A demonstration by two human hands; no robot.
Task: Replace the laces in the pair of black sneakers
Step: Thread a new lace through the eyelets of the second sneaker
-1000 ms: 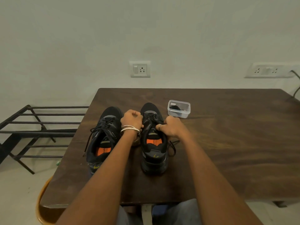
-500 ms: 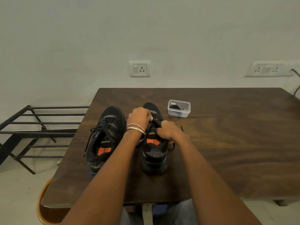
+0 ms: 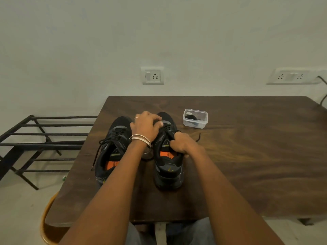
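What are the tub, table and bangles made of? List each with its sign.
Tub: clear plastic, apparently; dark contents show through.
Table: dark wood or wood-look laminate, semi-matt; streaky grain.
Bangles: silvery metal, likely; thin and shiny.

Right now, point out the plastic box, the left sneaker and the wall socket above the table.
Plastic box [image 3: 195, 120]: head view, on its clear front wall.
Left sneaker [image 3: 113, 144]: head view, on its laced top.
Wall socket [image 3: 153, 76]: head view, on the middle of its white plate.
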